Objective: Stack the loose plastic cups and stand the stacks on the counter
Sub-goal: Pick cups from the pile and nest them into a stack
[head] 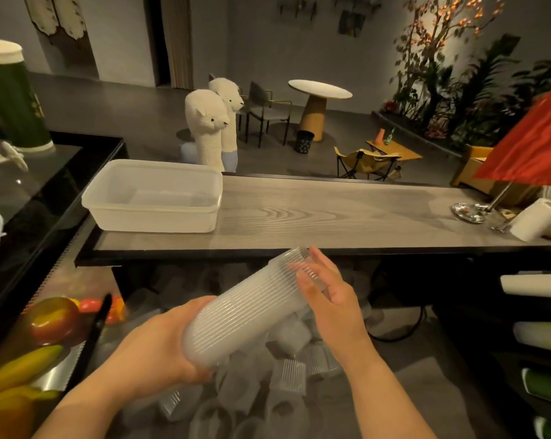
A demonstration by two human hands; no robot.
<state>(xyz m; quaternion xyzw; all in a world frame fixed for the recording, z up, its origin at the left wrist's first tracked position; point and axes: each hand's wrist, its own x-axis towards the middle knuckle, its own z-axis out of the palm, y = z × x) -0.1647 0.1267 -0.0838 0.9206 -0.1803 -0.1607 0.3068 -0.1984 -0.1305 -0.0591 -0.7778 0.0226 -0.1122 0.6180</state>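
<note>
Below the near edge of the grey wood-grain counter: long stack of ribbed, translucent plastic cups, held tilted, wide end low toward the left, narrow end raised toward the counter edge. Left hand curled under and round the wide end of the stack, gripping it. Right hand at the narrow end, fingers fairly straight and loosely spread, laid against the side of one ribbed clear cup seated on that end. Cannot tell whether thumb closes round it.

Under the stack, lower than the counter: heap of loose ribbed translucent cups, lying on their sides and at mixed angles, some touching. None standing on the counter.

On the counter, left end: rectangular translucent white plastic tub, upright, open-topped. On the counter, right end: white paper-towel roll lying on its side, just beside a metal flag stand bearing a red flag.

Left of the counter, lower: yellow banana, red-green mango, black tongs, on a metal surface. Beyond the counter: two white plush alpacas, round white table, chairs.
</note>
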